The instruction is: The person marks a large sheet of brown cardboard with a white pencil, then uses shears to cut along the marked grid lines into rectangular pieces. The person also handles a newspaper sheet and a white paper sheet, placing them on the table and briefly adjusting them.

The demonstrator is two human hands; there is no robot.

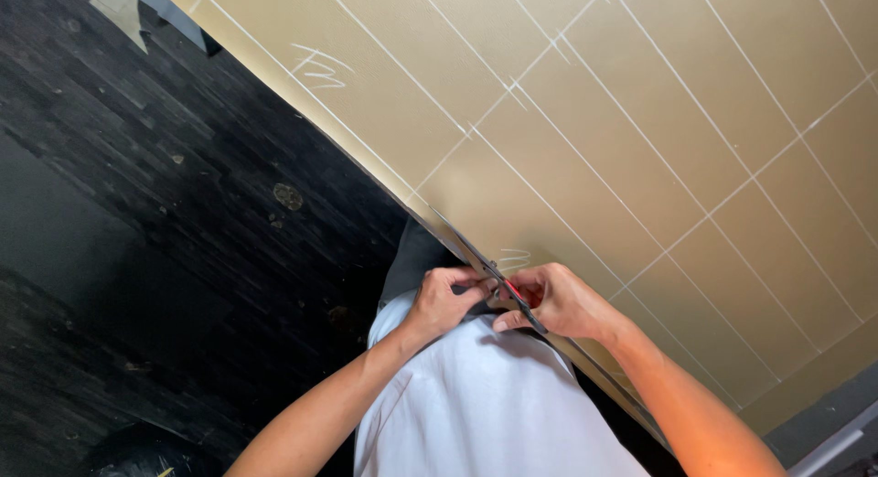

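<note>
At the far left lies the dark wood-plank floor (165, 193), bare apart from a few pale specks. Moving rightward, the left hand (445, 300) comes in from the lower left, forearm rising diagonally, wrist bent so the fingers curl in toward the body and pinch together at the near edge of the large tan sheet scored with thin white lines (640, 139). That edge runs as one long diagonal, from upper left down toward lower right, and both hands meet on it at about its middle, just in front of the person's white shirt (485, 404). Just right of the left hand, a slim dark strip with a red patch (514, 299) lies along the same diagonal, flat against the edge; what kind of tool or trim it is cannot be told. The right hand (558, 300) is closed on it, thumb below and fingers folded over, forearm running off to the lower right alongside the edge. The hands nearly touch.
</note>
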